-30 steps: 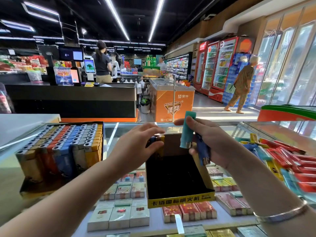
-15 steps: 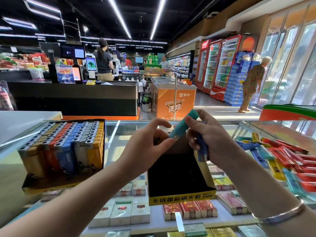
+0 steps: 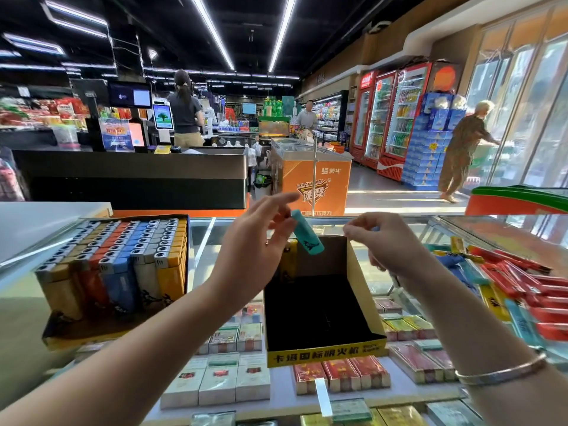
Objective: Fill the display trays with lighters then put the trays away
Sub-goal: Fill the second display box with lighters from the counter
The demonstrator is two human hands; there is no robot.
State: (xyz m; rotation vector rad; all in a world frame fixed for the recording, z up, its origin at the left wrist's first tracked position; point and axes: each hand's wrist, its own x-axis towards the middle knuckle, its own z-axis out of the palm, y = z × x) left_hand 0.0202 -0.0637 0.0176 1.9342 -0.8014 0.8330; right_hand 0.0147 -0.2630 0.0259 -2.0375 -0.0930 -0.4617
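While the left hand (image 3: 258,241) pinches the teal lighter (image 3: 307,236) tilted above the near-empty tray (image 3: 325,353) and the right hand (image 3: 387,244) hovers loosely curled, seemingly holding nothing, a slip could topple it flat

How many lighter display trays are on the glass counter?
2: a full tray stands on the left, and a nearly empty tray stands in the middle, under the hands. Others may be out of view.

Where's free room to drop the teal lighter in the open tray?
Nearly all of the open tray's black floor is bare, bounded by its cardboard walls and yellow front lip. Only the back-left corner is taken, by a yellow lighter. The full tray at left is packed.
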